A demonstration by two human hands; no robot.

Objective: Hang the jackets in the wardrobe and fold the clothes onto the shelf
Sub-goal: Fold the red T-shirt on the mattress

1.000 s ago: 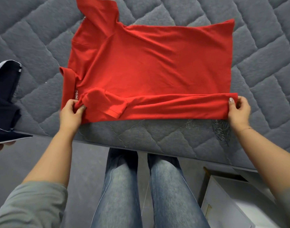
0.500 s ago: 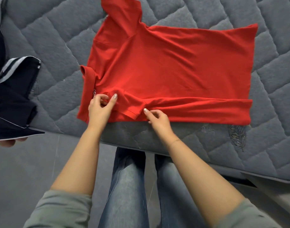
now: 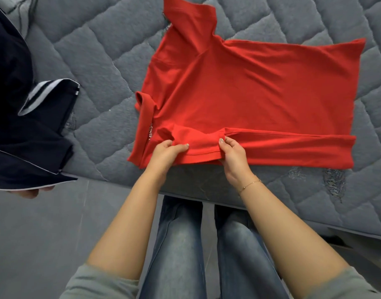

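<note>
step: folding the red t-shirt [image 3: 245, 93], near sleeve being tucked in over the folded lower strip; judged early in the fold, nothing yet on a shelf.
left hand [image 3: 165, 153]: curled, pinching the sleeve fabric at its left end, thumb on top.
right hand [image 3: 233, 153]: curled, pinching the sleeve hem at its right end, fingertips under the edge.
hands: close together, apart, both on the same sleeve, centre of the frame.
shirt place: flat on the grey quilted mattress [image 3: 98, 50], centre to right of the frame, lower edge near the mattress edge.
long axis: left to right across the frame.
pointing: collar toward the left, bottom hem toward the right; far sleeve sticks out toward the top of the frame.
next move, judged: lay the sleeve flat along the strip, then fold the far side in likewise.
also there: dark navy garment [image 3: 23, 126] with white trim, left of the frame, well apart from the shirt.
</note>
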